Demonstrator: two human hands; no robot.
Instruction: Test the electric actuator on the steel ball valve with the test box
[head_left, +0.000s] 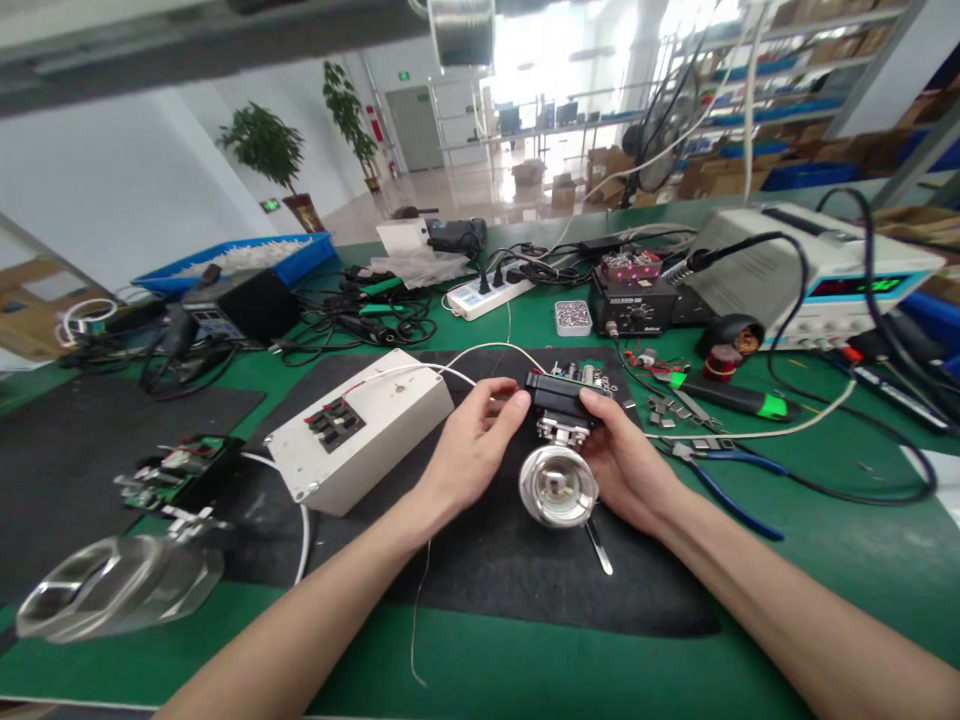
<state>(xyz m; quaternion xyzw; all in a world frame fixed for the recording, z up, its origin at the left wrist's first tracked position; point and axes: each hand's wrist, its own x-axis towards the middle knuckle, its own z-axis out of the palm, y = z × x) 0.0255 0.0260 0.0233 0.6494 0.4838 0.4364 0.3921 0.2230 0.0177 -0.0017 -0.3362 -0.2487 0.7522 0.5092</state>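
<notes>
Both my hands are at a black-cased circuit module [559, 396] with a metal bracket and a clear, shiny glass-like cup [559, 487] below it. My right hand [626, 465] is closed around its right side, thumb on top of the case. Curled at the left end of the case is my left hand [476, 440], thumb and fingertips against it; some fingers are hidden. A white cable [487, 348] runs from the module toward a pale metal box [367, 425] with a black terminal block. Beneath the cup, tweezers [598, 545] lie partly covered on the black mat [517, 590].
A similar circuit assembly [176, 470] with a clear cup [120, 585] lies left. Blue-handled pliers [739, 500], a green-black tool [739, 397] and small metal clips [671, 412] are right. Behind stand a power supply [810, 270], soldering station [634, 305], power strip [487, 292] and screw box [573, 318].
</notes>
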